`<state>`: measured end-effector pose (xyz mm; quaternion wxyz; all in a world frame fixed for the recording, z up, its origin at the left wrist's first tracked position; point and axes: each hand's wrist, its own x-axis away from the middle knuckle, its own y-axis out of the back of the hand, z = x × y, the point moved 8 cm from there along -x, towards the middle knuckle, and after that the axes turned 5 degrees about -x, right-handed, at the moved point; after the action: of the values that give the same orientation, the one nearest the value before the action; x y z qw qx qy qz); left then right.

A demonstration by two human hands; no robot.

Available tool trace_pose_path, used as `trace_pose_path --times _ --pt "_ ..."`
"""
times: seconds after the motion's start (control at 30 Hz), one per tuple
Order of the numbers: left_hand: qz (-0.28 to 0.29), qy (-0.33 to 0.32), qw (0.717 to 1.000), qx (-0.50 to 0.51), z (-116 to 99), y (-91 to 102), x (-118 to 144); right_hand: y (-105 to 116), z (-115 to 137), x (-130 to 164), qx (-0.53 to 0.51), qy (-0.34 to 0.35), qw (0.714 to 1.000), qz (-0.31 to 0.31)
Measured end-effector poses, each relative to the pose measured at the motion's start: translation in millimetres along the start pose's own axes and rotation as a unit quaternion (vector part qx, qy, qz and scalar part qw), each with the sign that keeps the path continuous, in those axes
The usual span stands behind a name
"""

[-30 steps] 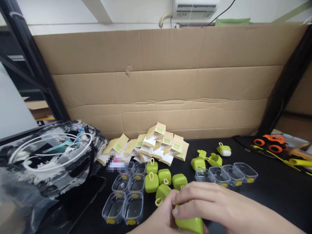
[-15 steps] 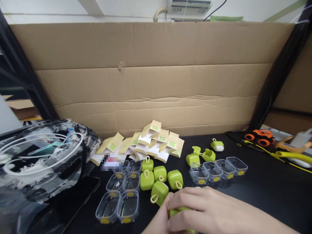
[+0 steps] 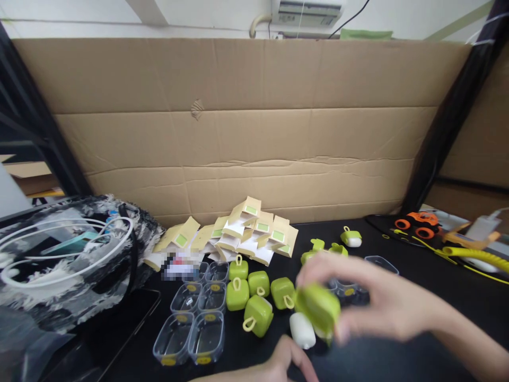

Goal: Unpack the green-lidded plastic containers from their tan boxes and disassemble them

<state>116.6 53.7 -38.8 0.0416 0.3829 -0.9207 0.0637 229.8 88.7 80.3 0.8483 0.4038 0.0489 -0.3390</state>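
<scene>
**Fingers pinch a green case above a white insert**

Your right hand [image 3: 382,302] has its fingers closed around a green silicone case [image 3: 318,310], thumb under and fingertips over, holding it lifted off the tabletop [image 3: 437,313] and tipped with its mouth toward you. Motion blur softens the grip, but the case is clearly clamped, not resting loose. Just below those fingers, touching the case's lower edge, sits a white insert [image 3: 302,330]; whether it is partly inside the case or only beside it, you cannot tell. Held this high, the case seems angled so that its opening meets the insert.

Your left hand [image 3: 278,363] enters at the bottom edge, thumb raised just under the white insert, apparently steadying it; the other fingers are out of view, so their state cannot be told.

To the left of your right fingers, a cluster of finished green cases [image 3: 254,294] stands close together, loops up, within easy reach. Beyond them lie clear plastic trays [image 3: 196,318] in pairs, and more trays [image 3: 374,265] show behind your right fingers. Farther back, a heap of folded cardboard sleeves [image 3: 246,236] leans against the cardboard wall [image 3: 238,132]. Loose green pieces [image 3: 322,249] lie just beyond your knuckles.
</scene>
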Motion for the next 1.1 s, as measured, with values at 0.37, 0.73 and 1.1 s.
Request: trace_pose_path --times 0.37,0.73,1.1 --pt "-0.042 -0.091 0.746 -0.659 -49.0 -0.8 -1.0 145.9 -182.4 81.7 0.354 -0.445 0.802 -0.181" --pt "-0.161 -0.128 0.669 -0.714 -56.5 -0.4 3.8 132.4 -160.2 66.1 0.384 -0.418 0.802 -0.187" --pt "-0.186 -0.154 0.662 -0.709 -52.8 2.2 3.0 -30.5 -35.1 -22.2 0.277 -0.078 0.954 -0.082"
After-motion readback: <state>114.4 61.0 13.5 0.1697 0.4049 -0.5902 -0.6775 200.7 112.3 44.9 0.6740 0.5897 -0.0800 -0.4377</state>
